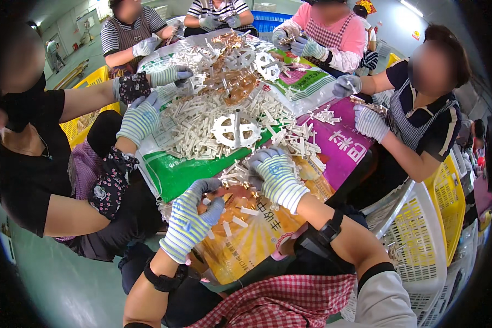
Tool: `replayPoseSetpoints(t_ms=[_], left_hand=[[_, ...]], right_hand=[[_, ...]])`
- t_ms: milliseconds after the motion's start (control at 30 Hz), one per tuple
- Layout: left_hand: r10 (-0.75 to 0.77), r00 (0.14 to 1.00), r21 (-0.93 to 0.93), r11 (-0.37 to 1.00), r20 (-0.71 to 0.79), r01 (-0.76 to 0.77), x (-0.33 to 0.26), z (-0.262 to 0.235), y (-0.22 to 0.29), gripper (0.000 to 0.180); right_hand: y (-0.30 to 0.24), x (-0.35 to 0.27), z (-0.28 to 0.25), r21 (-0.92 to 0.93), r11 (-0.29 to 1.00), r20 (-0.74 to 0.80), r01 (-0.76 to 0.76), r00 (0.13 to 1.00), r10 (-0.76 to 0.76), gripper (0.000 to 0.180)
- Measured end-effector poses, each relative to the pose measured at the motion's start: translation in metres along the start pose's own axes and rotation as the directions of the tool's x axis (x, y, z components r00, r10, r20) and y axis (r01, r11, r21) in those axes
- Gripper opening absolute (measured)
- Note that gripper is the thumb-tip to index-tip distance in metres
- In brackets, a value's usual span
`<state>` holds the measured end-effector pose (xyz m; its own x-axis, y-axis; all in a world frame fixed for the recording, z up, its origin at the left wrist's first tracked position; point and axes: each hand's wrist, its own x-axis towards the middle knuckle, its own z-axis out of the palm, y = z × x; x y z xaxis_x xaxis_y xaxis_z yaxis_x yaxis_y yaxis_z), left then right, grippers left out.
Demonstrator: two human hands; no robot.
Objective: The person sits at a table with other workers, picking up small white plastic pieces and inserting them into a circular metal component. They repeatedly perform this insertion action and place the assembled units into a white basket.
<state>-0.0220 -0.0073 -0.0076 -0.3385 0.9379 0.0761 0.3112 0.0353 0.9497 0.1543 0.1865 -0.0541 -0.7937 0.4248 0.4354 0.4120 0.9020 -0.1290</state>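
My left hand [194,216], in a striped knit glove, curls over the near edge of a pile of small white plastic pieces [213,123] spread on printed sacks [246,240]. My right hand [276,175], gloved the same way, presses into the loose pieces at the pile's near edge; its fingers are bent, and whether they hold any pieces is hidden. A white round moulded frame [236,130] lies on the pile just beyond my hands. More such frames [259,63] and brownish parts [232,82] lie farther back.
Several other gloved people sit around the pile, with a neighbour's hands [142,115] close on my left and another's hand [369,121] on the right. Yellow and white plastic baskets [421,229] stand at my right, a yellow crate [82,126] at the left.
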Motion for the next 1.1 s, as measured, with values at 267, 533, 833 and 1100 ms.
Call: replayPoseSetpoints(t_ms=[267, 533, 833, 1100], left_hand=[[0.172, 0.985, 0.178, 0.968, 0.031, -0.175, -0.001, -0.001, 0.0, 0.038], [0.234, 0.972, 0.173, 0.957, 0.015, -0.233, 0.001, -0.001, 0.008, 0.039], [0.131, 0.991, 0.126, 0.983, 0.005, -0.131, -0.003, 0.001, 0.019, 0.033], [0.184, 0.983, 0.101, 0.978, 0.009, -0.183, -0.004, 0.006, 0.021, 0.033]], right_hand=[[-0.017, 0.005, -0.035, 0.392, 0.92, -0.263, 0.019, 0.96, 0.092, 0.021], [-0.053, -0.002, -0.056, 0.462, 0.864, -0.339, 0.202, 0.94, -0.039, 0.027], [-0.063, -0.001, -0.05, 0.356, 0.902, -0.322, 0.245, 0.938, -0.127, 0.02], [-0.07, -0.007, -0.044, 0.594, 0.788, -0.283, 0.161, 0.959, 0.018, 0.02]])
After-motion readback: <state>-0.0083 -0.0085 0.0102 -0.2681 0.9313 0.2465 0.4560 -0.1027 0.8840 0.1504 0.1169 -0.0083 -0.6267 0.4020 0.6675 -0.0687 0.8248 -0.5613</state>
